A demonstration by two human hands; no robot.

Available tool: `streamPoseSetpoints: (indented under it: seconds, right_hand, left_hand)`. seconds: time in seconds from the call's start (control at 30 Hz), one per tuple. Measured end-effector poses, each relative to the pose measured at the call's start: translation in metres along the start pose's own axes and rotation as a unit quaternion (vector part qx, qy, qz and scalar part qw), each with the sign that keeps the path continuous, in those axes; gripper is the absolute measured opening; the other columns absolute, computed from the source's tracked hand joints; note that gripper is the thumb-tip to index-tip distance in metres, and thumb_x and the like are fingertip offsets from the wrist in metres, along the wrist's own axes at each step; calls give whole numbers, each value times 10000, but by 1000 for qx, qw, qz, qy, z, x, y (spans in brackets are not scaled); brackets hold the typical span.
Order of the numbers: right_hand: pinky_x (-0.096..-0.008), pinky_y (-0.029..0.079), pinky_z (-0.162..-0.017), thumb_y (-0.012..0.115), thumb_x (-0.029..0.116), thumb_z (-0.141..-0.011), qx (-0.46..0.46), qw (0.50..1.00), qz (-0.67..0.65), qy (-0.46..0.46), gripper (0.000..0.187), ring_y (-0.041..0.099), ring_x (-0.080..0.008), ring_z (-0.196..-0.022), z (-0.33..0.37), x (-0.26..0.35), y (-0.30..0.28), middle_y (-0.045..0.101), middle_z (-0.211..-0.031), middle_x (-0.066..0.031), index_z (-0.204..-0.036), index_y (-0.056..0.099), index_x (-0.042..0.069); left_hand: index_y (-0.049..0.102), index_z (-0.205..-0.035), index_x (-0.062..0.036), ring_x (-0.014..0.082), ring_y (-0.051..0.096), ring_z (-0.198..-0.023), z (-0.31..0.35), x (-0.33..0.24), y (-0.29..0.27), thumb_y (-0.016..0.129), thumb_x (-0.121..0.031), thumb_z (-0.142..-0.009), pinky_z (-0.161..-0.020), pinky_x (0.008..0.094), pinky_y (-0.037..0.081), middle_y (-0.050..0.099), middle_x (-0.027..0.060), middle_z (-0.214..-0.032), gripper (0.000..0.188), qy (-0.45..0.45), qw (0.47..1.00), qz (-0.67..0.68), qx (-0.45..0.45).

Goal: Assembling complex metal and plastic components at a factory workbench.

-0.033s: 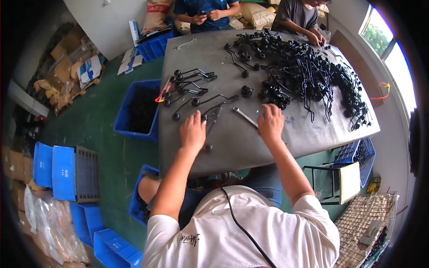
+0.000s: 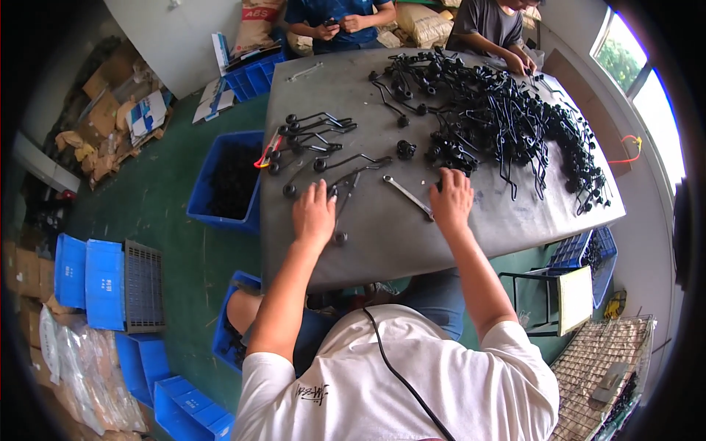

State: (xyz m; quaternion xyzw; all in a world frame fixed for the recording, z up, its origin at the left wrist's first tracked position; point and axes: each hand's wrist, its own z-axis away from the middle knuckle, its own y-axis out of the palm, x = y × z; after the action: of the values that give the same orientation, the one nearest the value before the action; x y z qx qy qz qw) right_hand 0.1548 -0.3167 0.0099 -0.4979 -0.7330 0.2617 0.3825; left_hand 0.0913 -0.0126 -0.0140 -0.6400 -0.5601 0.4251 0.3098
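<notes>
My left hand (image 2: pixel 314 214) rests palm down at the near left of the grey table, fingers stretched out and holding nothing visible. Beside its fingertips lies a thin black bent rod (image 2: pixel 348 203) with a round knob at its near end. Several similar rods (image 2: pixel 323 121) are laid out farther off on the left. My right hand (image 2: pixel 452 202) is flat with fingers slightly apart, just right of a silver wrench (image 2: pixel 408 198). Its fingertips reach close to the edge of a big heap of black rods with knobs (image 2: pixel 507 121). A small black knobbed piece (image 2: pixel 406 150) sits between the hands, farther away.
Red-handled pliers (image 2: pixel 268 152) lie at the table's left edge. A second wrench (image 2: pixel 305 71) is at the far left corner. Blue crates (image 2: pixel 193 198) stand on the floor at left. Across the table, one person holds a phone (image 2: pixel 330 23); another person's hands (image 2: pixel 522 62) are at the heap.
My right hand has slid slightly right, away from the wrench, whose near end now shows. My left hand has shifted slightly left and down. The rod beside it shows more fully.
</notes>
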Motion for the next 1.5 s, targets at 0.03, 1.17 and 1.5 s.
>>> streamPoseSetpoints:
  seconds: [0.03, 1.17, 1.5]
  right_hand:
    - [-436, 435, -928, 767, 291, -788, 28, 998, 40, 37, 500, 539, -290, -1139, -7, -15, 2, 577, -1207, -82, -1224, 604, 109]
    - [-542, 466, -862, 494, 365, -1021, 194, 981, 0, -6, 320, 689, -351, -887, 7, 24, 21, 699, -972, -147, -1036, 665, 94]
    - [-460, 487, -749, 587, 242, -971, 222, 958, -110, -147, 180, 629, -326, -853, 43, 33, 4, 633, -898, -111, -959, 638, 70]
  left_hand:
    - [550, -1368, -23, 357, 587, -1164, -5, 3, -2, 652, -289, -929, -975, 464, 471, 586, 200, -1330, 524, 0, 1000, 20, -24]
    - [556, -1286, -55, 360, 578, -1138, 38, -81, -50, 729, -104, -804, -968, 459, 468, 578, 161, -1251, 514, 68, 968, 220, -101]
    - [596, -1199, -48, 386, 627, -1008, 25, -108, 4, 685, -47, -780, -887, 476, 507, 649, 171, -1083, 429, 66, 971, 228, 26]
